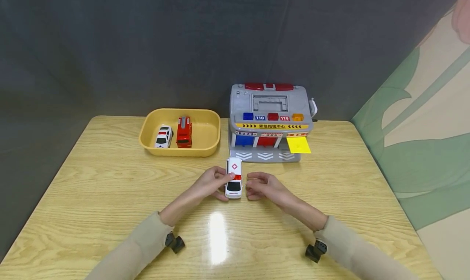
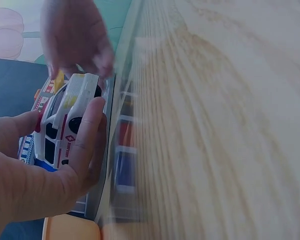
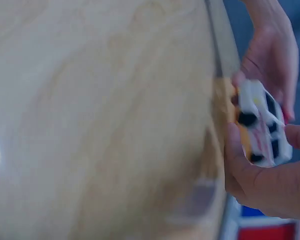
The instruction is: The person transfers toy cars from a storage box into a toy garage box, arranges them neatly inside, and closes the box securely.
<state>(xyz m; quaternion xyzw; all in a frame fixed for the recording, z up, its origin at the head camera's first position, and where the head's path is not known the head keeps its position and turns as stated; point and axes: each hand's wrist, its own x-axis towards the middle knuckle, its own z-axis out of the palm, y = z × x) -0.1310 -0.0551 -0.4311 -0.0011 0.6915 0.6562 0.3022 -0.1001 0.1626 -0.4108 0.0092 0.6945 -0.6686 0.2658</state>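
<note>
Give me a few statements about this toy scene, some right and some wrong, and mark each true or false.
1. The left hand grips the white ambulance. True.
2. A white car and a red fire truck sit in the yellow tray. True.
3. In the head view, the yellow tray is right of the toy station. False: it is on the left.
4. The yellow door is shut. False: it stands open.
5. The right hand holds the red fire truck. False: it is empty, beside the white ambulance.
</note>
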